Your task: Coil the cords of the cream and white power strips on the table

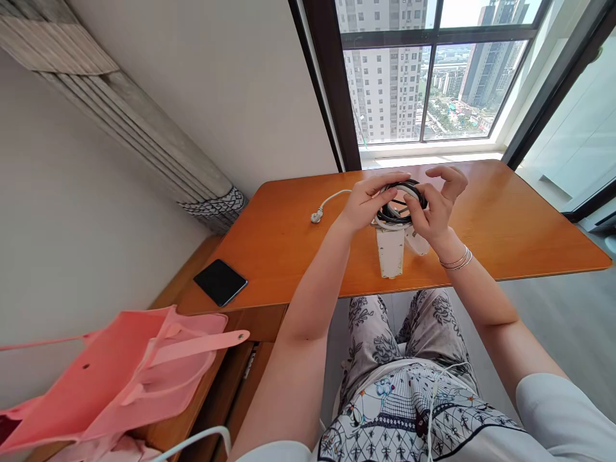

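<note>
A coil of black cable point(385, 215) is held up over the table between my two hands. My left hand point(370, 200) grips its left side, thumb in front and fingers over the top. On the right side, my right hand point(436, 204) pinches the coil, thumb near its inner edge and one finger raised and bent. Just below the black loops is a white cable point(392, 226), also looped. Under the coil, a white power strip point(389, 253) lies near the table's front edge. The white cable's plug point(316, 217) rests on the table to the left.
The brown wooden table point(510, 224) stands before a window point(385, 96). A black phone point(220, 282) lies at its left front corner. A pink bag point(125, 372) with a strap sits at the lower left. A gathered curtain point(144, 122) hangs by the wall.
</note>
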### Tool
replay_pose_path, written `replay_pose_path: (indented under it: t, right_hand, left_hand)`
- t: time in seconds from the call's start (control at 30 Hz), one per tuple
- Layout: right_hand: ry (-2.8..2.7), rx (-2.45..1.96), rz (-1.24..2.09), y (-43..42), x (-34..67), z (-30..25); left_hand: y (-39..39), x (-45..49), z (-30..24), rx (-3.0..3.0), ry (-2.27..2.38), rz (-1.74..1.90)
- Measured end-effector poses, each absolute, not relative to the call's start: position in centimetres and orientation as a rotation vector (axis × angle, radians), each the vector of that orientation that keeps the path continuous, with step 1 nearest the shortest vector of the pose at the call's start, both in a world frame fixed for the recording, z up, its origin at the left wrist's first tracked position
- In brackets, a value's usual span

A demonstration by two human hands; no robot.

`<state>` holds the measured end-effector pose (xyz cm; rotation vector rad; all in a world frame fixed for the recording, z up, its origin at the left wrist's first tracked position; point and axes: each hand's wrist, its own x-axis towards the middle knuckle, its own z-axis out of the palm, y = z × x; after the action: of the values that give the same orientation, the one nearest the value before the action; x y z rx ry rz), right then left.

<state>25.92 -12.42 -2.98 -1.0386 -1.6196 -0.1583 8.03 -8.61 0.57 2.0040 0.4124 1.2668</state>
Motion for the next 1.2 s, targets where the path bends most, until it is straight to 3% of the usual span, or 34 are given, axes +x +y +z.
replay_pose_path:
  t: [0.3, 0.57, 0.7, 0.9, 0.97, 1.03, 1.2]
  right_hand:
    - [-1.429, -1.027, -0.249, -12.5, 24.1, -4.0]
    - [-1.5, -0.644, 0.068, -12.3, 24.4, -0.9]
    - [-1.557, -0.52, 0.082, -12.7, 25.7, 0.5]
    - [-1.431, -0.56, 0.118, -12.4, 27.4, -0.5]
    - [-1.422, -0.571, 0.154, -12.4, 28.0, -0.9]
    - [-1.436, -0.604, 0.174, -12.6, 28.4, -1.0]
    - [-1.476, -0.76, 0.178, -13.2, 28.5, -0.6]
  left_hand:
    - [-8.6, 8.7, -1.8, 1.83, 0.455, 1.288]
    - [-7.6, 8.4, -3.6, 1.496, 0.477, 1.315]
    - [-4.5, 6.8, -6.1, 1.796, 1.045, 1.316]
    - [-1.4, 2.7, -9.9, 2.065, 1.94, 0.662]
    - [-0.8, 0.6, -10.8, 1.895, 2.052, 0.75]
    - [-0.1, -1.6, -11.3, 1.742, 1.914, 1.097]
    - [0.8, -4.6, -11.1, 1.869, 1.592, 1.231]
